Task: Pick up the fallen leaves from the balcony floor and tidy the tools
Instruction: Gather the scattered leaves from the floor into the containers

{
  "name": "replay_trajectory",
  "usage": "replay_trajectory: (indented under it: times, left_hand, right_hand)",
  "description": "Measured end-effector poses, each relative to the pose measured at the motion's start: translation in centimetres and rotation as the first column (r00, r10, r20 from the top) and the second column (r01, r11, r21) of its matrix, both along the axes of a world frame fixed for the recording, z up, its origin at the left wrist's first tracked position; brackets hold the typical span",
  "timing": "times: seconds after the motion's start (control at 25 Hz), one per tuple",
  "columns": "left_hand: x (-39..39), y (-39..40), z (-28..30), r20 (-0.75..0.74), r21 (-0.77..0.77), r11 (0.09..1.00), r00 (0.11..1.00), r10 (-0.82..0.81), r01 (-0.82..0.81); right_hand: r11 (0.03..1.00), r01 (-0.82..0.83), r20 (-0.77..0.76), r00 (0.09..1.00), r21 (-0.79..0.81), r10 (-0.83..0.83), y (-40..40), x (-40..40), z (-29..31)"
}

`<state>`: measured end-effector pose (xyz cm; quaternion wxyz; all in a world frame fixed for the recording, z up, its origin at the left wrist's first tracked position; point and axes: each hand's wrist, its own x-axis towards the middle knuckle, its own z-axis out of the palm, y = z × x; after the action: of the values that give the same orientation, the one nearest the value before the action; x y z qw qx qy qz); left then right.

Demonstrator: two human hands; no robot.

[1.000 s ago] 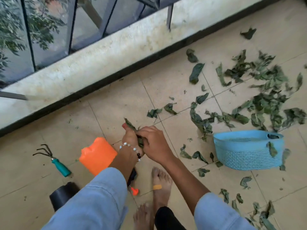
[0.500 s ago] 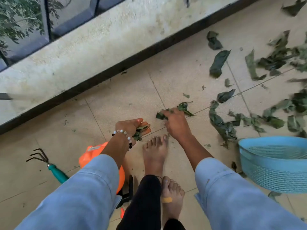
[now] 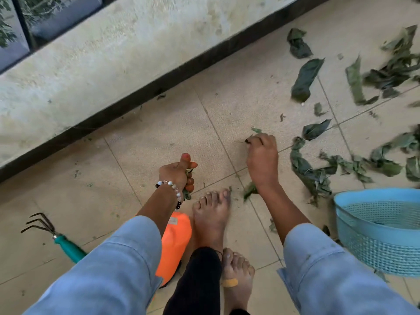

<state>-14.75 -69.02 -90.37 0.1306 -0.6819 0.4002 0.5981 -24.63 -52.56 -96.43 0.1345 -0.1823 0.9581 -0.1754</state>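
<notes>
Here, left hand (image 3: 178, 172) clutches leaves; right hand (image 3: 261, 155) pinches one at twelve o'clock, bundle may spill

The right hand (image 3: 262, 161), which met the left over a bunch of leaves a second ago, is now reaching further out across the beige tiled floor (image 3: 163, 142), its fingers pinching small dark green leaf scraps (image 3: 251, 138). The left hand (image 3: 179, 173), wearing a beaded bracelet, is pulling back with its fingers now curling tightly around the gathered green leaves (image 3: 187, 193), where half a second ago its palm lay more open.
</notes>
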Motion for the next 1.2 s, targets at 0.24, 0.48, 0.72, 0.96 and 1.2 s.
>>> replay_trajectory:
  times: [0.24,0.48,0.72,0.96,1.2]
  left_hand:
    - [-0.5,1.1,-0.5,0.034,-0.024,1.0,0.999,0.008,-0.007]
    - [0.5,2.5,-1.0,0.074,0.007,0.999,0.996,-0.046,0.046]
    - [0.2,3.8,-0.6,0.062,0.037,0.996,0.995,-0.079,0.077]
    - [-1.0,5.8,3.3,-0.008,0.118,0.99,0.997,-0.076,0.076]
    - [-4.4,7.1,8.0,-0.006,0.153,0.988,1.0,-0.027,0.028]
  right_hand:
    - [0.942,-0.031,0.392,0.913,0.335,-0.11,3.5,3.0,0.9]
    - [0.86,-0.309,0.39,0.91,0.406,0.143,6.4,6.2,0.5]
    - [0.972,-0.144,0.269,0.959,0.187,0.091,7.8,3.6,-1.1]
    - [0.617,0.732,0.789,0.547,-0.288,-0.281,2.8,3.5,8.3]
    - [0.832,0.293,0.502,0.864,-0.471,-0.02,-0.3,7.7,17.4]
